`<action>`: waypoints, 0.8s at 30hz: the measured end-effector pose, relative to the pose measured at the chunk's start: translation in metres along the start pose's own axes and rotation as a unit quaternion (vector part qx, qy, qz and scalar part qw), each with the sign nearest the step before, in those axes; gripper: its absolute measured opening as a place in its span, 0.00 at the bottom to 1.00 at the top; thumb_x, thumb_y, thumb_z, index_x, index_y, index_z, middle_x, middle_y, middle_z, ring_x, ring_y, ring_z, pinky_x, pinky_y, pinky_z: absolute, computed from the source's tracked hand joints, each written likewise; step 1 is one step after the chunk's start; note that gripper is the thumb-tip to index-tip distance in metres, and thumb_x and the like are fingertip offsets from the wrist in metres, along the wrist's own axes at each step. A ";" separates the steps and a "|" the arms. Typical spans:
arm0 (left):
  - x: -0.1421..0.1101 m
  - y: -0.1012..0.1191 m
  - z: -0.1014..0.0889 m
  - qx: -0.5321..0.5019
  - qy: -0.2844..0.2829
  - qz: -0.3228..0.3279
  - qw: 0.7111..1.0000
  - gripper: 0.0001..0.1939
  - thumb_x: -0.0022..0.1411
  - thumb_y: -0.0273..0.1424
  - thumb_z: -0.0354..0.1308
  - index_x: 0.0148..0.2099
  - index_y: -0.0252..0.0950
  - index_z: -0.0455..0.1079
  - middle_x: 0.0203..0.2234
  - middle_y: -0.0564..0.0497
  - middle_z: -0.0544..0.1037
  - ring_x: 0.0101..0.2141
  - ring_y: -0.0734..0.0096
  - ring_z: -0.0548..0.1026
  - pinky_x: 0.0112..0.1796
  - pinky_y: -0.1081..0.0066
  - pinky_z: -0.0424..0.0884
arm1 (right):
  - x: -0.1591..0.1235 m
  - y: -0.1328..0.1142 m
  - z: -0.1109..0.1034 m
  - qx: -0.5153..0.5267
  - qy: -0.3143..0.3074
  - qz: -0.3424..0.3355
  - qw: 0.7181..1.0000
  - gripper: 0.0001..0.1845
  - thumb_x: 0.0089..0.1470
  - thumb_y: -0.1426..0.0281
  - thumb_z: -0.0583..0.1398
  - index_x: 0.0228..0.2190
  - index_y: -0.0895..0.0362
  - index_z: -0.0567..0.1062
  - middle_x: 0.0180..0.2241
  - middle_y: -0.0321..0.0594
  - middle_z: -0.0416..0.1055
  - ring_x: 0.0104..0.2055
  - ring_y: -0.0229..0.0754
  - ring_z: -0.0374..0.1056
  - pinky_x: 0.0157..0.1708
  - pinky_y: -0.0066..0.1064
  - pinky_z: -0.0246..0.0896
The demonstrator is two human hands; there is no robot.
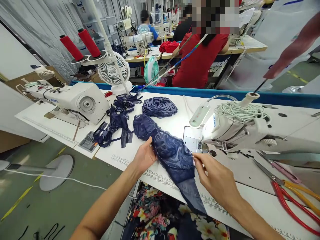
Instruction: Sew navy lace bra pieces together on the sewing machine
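A navy lace bra lies across the table's front edge, its sheer wing hanging down toward my lap. My left hand grips the bra near its middle, thumb on top and the other fingers hidden underneath. At the right edge of the cup, my right hand pinches the lace between thumb and fingertips. Behind the bra sits a stack of navy patterned lace cups. To the left spreads a tangled pile of navy straps and lace pieces.
A white sewing machine stands right of the bra, another sewing machine at left. Large red-handled scissors lie at the right front. A white fan and red thread cones stand behind. A person in red sits beyond.
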State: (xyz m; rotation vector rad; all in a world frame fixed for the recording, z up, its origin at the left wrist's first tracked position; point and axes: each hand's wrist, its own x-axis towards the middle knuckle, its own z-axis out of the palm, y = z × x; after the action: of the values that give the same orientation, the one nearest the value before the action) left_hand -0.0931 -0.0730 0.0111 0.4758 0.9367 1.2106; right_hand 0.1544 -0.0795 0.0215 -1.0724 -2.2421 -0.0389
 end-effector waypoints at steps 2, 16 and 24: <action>-0.004 -0.007 -0.003 0.046 0.015 0.017 0.999 0.25 0.71 0.45 0.40 0.59 0.33 0.63 0.48 0.39 0.77 0.46 0.57 0.77 0.47 0.55 0.75 | -0.027 0.006 0.004 -0.005 -0.017 -0.033 0.999 0.11 0.63 0.73 0.54 0.45 0.56 0.73 0.39 0.43 0.76 0.41 0.43 0.73 0.38 0.31 0.64; 0.007 -0.055 0.052 0.748 -0.216 0.370 0.506 0.13 0.69 0.27 0.48 0.53 0.33 0.67 0.50 0.42 0.75 0.54 0.59 0.70 0.54 0.60 0.69 | -0.051 0.015 0.004 0.070 -0.109 -0.143 0.981 0.14 0.62 0.73 0.55 0.48 0.55 0.75 0.45 0.41 0.76 0.49 0.42 0.70 0.57 0.43 0.61; 0.047 -0.057 0.066 0.790 -0.128 0.338 0.495 0.29 0.67 0.43 0.51 0.65 0.35 0.58 0.63 0.38 0.63 0.62 0.46 0.58 0.59 0.39 0.51 | -0.038 0.042 -0.004 0.053 -0.100 -0.126 0.986 0.14 0.62 0.69 0.56 0.48 0.55 0.75 0.46 0.43 0.75 0.52 0.44 0.69 0.57 0.43 0.60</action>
State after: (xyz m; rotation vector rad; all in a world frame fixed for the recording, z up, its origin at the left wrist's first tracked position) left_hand -0.0035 -0.0367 -0.0112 2.6459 1.4509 0.4412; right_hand 0.2041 -0.0788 -0.0073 -0.7586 -2.5188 0.0833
